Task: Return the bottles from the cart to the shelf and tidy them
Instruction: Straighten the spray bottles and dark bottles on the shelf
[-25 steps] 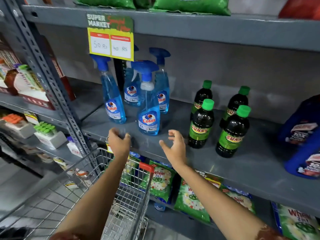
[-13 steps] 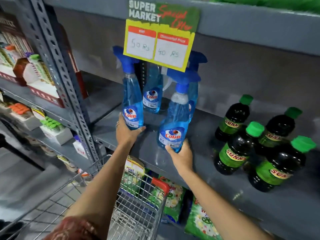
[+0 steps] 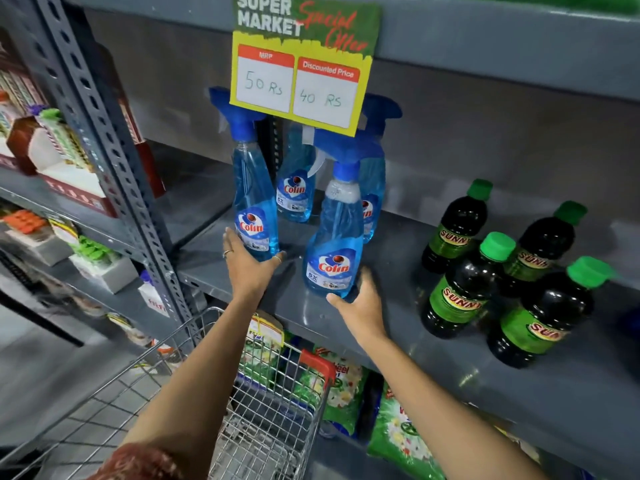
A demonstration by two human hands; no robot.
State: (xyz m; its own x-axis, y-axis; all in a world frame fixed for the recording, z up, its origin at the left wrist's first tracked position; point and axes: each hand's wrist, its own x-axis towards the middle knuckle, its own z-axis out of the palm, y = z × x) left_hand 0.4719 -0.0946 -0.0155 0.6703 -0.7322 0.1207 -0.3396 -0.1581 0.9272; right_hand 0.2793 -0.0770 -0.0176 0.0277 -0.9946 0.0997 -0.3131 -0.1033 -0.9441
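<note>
Several blue Colin spray bottles stand on the grey shelf. My left hand wraps the base of the front left spray bottle. My right hand cups the base of the front right spray bottle, which tilts slightly. Two more spray bottles stand behind, partly hidden by the price sign. To the right stand several dark Sunny bottles with green caps. The wire cart is below my arms, and no bottle shows in it.
A yellow and green price sign hangs from the upper shelf over the spray bottles. A perforated grey upright divides the shelving; boxed goods sit to its left. Green detergent packs lie on the lower shelf behind the cart.
Both hands went from hovering open before the shelf to gripping the bases of the two front spray bottles. The view moved closer and to the left.
</note>
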